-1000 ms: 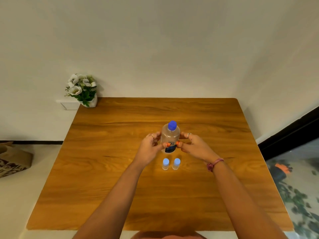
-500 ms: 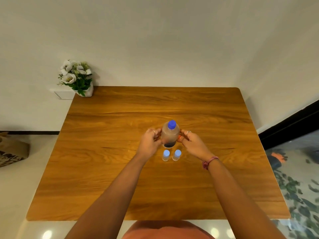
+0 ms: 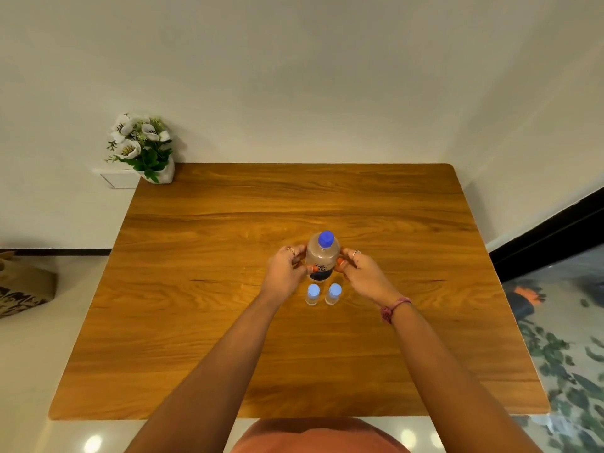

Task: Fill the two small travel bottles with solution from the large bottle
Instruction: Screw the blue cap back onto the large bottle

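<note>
The large clear bottle [image 3: 322,256] with a blue cap and dark label stands upright near the middle of the wooden table [image 3: 228,322]. My left hand [image 3: 283,273] grips its left side and my right hand [image 3: 362,274] grips its right side. Just in front of it, closer to me, stand two small travel bottles side by side, the left small bottle [image 3: 312,294] and the right small bottle [image 3: 334,293], both capped in light blue. They sit between my wrists, apart from both hands.
A white pot of white flowers [image 3: 143,148] stands at the table's far left corner against the wall. A brown paper bag [image 3: 23,284] lies on the floor to the left. A patterned rug [image 3: 562,338] covers the floor on the right.
The camera has tilted down, so the table fills more of the view. The large bottle now rests on the table; my hands stay around it.
</note>
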A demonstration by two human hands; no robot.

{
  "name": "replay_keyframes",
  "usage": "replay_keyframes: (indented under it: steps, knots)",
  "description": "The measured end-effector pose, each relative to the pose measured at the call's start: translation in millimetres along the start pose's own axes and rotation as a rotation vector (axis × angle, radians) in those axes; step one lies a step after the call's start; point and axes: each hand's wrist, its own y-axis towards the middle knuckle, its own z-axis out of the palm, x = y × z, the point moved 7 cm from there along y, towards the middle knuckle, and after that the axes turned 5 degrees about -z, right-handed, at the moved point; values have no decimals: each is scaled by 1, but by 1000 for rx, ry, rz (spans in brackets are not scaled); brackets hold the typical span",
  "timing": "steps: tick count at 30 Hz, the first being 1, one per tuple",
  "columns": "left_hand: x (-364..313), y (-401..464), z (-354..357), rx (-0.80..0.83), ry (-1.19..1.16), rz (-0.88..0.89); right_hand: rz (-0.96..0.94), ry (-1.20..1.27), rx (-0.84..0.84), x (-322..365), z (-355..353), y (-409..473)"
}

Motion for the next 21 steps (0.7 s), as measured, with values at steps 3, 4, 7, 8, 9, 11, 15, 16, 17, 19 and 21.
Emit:
replay_keyframes:
  steps: [3, 4, 7, 8, 9, 11, 15, 16, 17, 19, 21]
  knots:
    - [2, -1, 1, -2, -5, -11, 7, -3, -2, 1, 1, -1]
    - [3, -1, 2, 1, -14, -14, 3, 1, -3, 1, 1, -1]
    - [5, -2, 3, 8, -56, -34, 7, 20, -10, 1, 2, -3]
    - [6, -1, 4, 11, -70, -38, 7, 34, -12, -1, 2, -4]
    - [7, -1, 4, 13, -77, -46, 11, 45, -15, 0, 2, -5]
    - [9, 0, 5, 15, -86, -60, 12, 62, -15, 0, 2, -6]
    - [12, -1, 5, 9, -111, -73, 21, 82, -22, -1, 3, -8]
    - [13, -1, 5, 4, -123, -71, 15, 92, -25, -1, 3, -7]
    - [12, -2, 5, -1, -125, -78, 17, 98, -27, 0, 3, -8]
    - [11, -2, 4, -7, -119, -81, 19, 105, -28, 0, 3, -9]
    - [10, -3, 3, 8, -113, -68, 34, 82, -38, -4, 2, -8]
